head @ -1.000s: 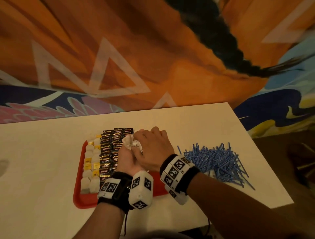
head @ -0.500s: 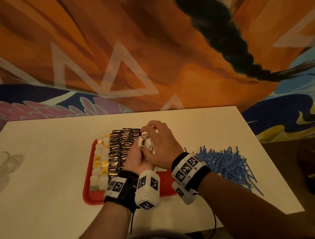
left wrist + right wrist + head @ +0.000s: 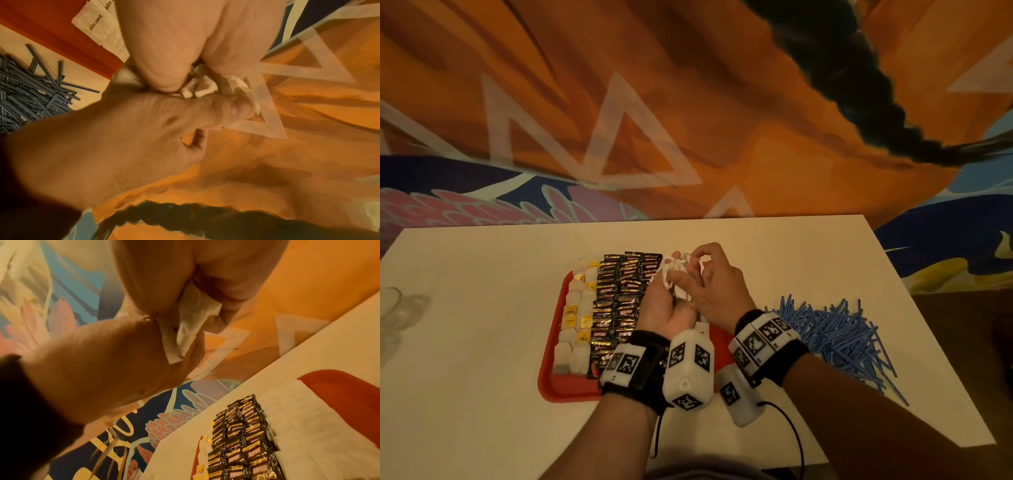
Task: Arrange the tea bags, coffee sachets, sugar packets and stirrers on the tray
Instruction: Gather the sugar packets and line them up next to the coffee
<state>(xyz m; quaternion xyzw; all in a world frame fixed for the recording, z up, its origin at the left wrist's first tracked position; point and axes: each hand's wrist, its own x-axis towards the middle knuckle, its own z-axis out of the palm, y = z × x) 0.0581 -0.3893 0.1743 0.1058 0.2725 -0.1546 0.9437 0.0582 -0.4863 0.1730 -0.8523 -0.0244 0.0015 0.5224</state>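
A red tray [image 3: 551, 383] holds tea bags [image 3: 577, 318] in its left columns and black coffee sachets [image 3: 619, 291] in the middle. White sugar packets [image 3: 298, 418] lie on its right part, mostly hidden by my hands in the head view. My left hand [image 3: 671, 279], palm up above the tray, grips a crumpled bundle of white sugar packets [image 3: 674, 270]. My right hand [image 3: 698, 262] pinches the top of the same bundle [image 3: 189, 324]. A loose pile of blue stirrers [image 3: 832, 332] lies on the table right of the tray.
The white table [image 3: 482, 342] stands against a painted orange wall. A clear glass [image 3: 393, 311] sits at the far left edge. A cable hangs from my right wrist over the table's near edge. One brown sugar packet [image 3: 98, 27] lies on the tray near its right rim.
My right hand no longer covers the bundle; its fingers have curled up and now pinch at the top of the packets. Both hands stay together above the tray.
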